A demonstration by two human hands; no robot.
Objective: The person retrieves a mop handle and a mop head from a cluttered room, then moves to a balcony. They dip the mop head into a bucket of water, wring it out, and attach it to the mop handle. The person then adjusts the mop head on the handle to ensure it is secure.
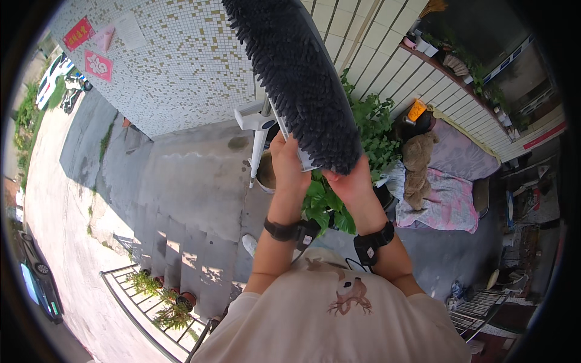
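Holding mop (pixel 302 85) by near end in both hands (pixel 287 164); if gripped unevenly, could tip onto plant (pixel 374 127) behind mop.

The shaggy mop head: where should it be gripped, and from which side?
Probably at the near end of the mop head, coming from the person's side, one hand at each edge, where the left hand and right hand are. It stretches away from the person, and its pale edge, bare beside the left hand, looks firmer than the pile.
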